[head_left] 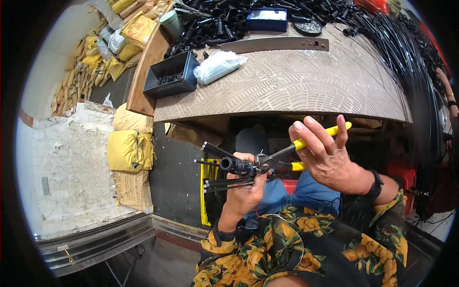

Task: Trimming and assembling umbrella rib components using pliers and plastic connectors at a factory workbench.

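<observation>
My left hand (244, 197) is closed around a black ribbed plastic hub (233, 164) with a round open end. Several thin black rods (222, 183) with grey tips lie alongside it in the same grip. In my right hand (330, 165) is a pair of pincers (282, 154) with yellow-sleeved handles. Its handles stand apart, one against the palm side of my stretched fingers, the other below them. The metal jaws meet the hub beside my left fingertips; whether they grip a wire there is too small to tell.
Ahead, a patterned table (306, 95) carries a dark bin (170, 75) of small parts, a clear plastic bag (219, 67), a long metal blade (275, 45) and a blue box (267, 20). Black rods (399, 52) overhang its right side. Yellow sacks (125, 150) stand at left. Another person's arm (444, 86) shows far right.
</observation>
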`<state>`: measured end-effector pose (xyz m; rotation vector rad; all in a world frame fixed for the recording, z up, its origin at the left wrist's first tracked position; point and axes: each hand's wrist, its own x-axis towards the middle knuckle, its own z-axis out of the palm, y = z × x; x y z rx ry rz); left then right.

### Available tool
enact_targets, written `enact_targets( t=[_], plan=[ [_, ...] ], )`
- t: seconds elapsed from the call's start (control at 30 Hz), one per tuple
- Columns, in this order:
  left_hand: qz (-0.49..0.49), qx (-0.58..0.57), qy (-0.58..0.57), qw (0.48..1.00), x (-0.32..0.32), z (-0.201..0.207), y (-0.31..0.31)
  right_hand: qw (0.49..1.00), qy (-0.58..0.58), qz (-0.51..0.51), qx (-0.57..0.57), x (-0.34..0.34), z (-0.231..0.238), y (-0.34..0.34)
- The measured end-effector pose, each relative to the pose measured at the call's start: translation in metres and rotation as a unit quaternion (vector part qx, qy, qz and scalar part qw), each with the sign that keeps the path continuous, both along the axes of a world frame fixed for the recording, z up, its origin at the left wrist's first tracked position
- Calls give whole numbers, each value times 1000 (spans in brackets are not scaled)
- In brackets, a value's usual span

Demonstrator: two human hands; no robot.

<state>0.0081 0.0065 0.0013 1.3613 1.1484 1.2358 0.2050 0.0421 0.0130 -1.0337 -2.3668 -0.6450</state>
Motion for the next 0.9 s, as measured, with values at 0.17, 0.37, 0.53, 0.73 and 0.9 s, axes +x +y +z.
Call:
enact_targets(
  t=[0.17, 0.37, 0.53, 0.73, 0.9],
  plan=[
    [24, 10, 51, 998, 5, 2, -1, 998, 17, -31, -42, -6, -7, -11],
    [-13, 17, 36, 999, 1, -5, 2, 974, -12, 138, -177, 21, 15, 3],
    [-254, -24, -28, 966, -24, 11, 1, 343, 136, 268, -890, 48, 32, 22],
    [-134, 25, -13, 991, -8, -3, -3, 802, 122, 233, -536, 43, 24, -8],
    [-186, -9, -22, 982, -23, -1, 5, 606, 106, 274, -739, 51, 32, -5]
  ],
)
